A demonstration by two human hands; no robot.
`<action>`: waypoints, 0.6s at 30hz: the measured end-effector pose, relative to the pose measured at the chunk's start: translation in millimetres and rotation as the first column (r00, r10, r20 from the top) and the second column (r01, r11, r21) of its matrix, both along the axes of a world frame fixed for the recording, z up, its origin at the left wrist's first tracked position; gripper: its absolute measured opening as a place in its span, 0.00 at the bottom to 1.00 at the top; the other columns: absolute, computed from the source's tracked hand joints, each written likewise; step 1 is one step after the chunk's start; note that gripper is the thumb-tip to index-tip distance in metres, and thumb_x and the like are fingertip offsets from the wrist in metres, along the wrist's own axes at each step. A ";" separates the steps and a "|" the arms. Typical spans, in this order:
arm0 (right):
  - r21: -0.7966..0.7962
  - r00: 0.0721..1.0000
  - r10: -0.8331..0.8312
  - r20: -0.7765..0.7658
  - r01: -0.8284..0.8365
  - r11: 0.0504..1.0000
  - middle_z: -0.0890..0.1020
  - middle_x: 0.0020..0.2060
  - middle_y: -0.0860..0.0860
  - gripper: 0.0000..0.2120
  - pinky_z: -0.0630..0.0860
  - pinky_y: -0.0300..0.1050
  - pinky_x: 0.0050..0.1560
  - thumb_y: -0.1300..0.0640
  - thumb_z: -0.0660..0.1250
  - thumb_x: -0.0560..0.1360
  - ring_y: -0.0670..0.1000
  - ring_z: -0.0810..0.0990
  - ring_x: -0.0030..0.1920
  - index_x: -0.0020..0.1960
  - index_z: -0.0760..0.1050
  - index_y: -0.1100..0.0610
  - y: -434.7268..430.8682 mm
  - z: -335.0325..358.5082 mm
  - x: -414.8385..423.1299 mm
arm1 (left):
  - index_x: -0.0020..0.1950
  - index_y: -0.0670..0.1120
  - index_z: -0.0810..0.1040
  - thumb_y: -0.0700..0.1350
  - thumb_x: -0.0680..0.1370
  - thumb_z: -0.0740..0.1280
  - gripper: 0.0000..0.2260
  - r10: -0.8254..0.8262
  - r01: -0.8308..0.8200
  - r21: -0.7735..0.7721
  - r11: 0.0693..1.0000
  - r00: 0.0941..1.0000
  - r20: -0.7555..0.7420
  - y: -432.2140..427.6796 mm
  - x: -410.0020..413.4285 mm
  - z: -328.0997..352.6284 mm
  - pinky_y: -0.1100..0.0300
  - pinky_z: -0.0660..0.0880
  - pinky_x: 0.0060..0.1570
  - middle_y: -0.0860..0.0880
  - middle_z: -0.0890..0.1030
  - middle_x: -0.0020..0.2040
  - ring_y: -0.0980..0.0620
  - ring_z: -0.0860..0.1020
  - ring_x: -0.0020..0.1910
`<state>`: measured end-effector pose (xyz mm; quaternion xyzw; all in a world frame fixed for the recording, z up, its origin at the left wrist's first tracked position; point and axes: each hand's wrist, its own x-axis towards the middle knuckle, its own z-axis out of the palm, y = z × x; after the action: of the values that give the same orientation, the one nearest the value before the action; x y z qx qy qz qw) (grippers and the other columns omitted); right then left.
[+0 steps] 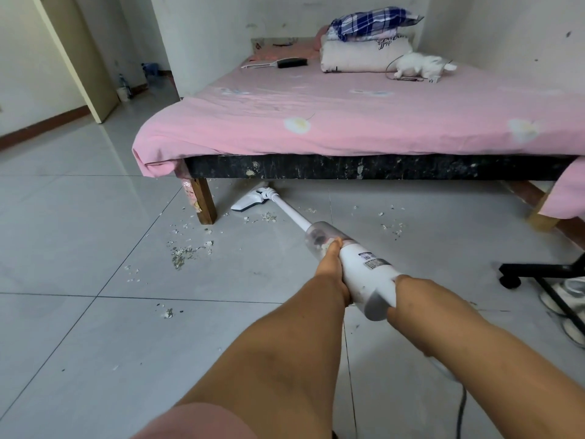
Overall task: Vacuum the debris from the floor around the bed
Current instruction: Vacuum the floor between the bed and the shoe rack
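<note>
A white stick vacuum (367, 267) stretches from my hands toward the bed (316, 122). Its floor head (250, 202) lies on the tiles just under the bed's front edge, right of the wooden leg (204, 204). My left hand (330, 264) grips the body beside the clear dust cup. My right hand (408, 299) holds the rear handle, its fingers hidden behind the vacuum. Pale debris (186, 251) is scattered on the grey tile left of the wand; another patch of debris (392, 228) lies to its right.
A pink sheet hangs over the bed's corners. Folded bedding, a brush and a white plush toy (418, 66) lie on top. A black chair base (544, 274) and white shoes (566, 305) stand at right. The vacuum's cord (460, 410) trails down. A doorway opens at left.
</note>
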<state>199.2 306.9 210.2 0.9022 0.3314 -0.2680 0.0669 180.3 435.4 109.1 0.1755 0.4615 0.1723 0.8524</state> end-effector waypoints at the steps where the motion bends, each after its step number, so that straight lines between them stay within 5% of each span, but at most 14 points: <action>1: -0.041 0.999 -0.031 -0.021 0.030 0.999 0.73 0.59 0.55 0.20 0.66 0.40 0.47 0.56 0.55 0.78 0.54 0.70 0.49 0.69 0.64 0.58 3.2 1.8 0.3 | 0.61 0.43 0.78 0.62 0.72 0.74 0.28 0.000 0.000 0.004 1.000 1.000 -0.006 0.5 -0.3 -0.4 0.44 0.76 0.51 0.40 0.83 0.46 0.42 0.82 0.43; 9: -0.022 0.998 -0.039 0.047 0.040 0.999 0.72 0.66 0.55 0.24 0.66 0.39 0.47 0.56 0.57 0.79 0.54 0.74 0.61 0.73 0.61 0.59 -18.1 1.4 9.2 | 0.54 0.42 0.79 0.63 0.70 0.75 0.26 -0.068 0.068 -0.009 0.998 0.997 -0.033 -9.6 10.8 -2.5 0.42 0.78 0.48 0.40 0.85 0.42 0.41 0.83 0.42; 14: -0.120 0.997 -0.068 0.033 0.071 0.990 0.68 0.69 0.56 0.26 0.70 0.41 0.57 0.55 0.56 0.80 0.55 0.71 0.66 0.76 0.56 0.59 -22.8 7.9 12.1 | 0.64 0.45 0.78 0.63 0.71 0.75 0.30 -0.132 0.132 0.007 0.991 0.991 -0.031 -21.6 22.0 0.1 0.42 0.78 0.50 0.41 0.85 0.51 0.41 0.83 0.45; 18: -0.094 0.995 -0.097 0.025 0.099 0.991 0.71 0.65 0.56 0.23 0.65 0.40 0.47 0.55 0.55 0.79 0.55 0.73 0.62 0.73 0.61 0.60 -16.5 4.1 18.7 | 0.66 0.46 0.77 0.63 0.71 0.75 0.30 -0.130 0.131 0.031 0.991 0.991 -0.026 -19.2 27.1 4.3 0.42 0.78 0.46 0.42 0.85 0.53 0.42 0.83 0.44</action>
<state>218.0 290.4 214.3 0.9158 0.2727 -0.2774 0.1001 207.4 416.3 113.4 0.2211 0.4565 0.1216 0.8532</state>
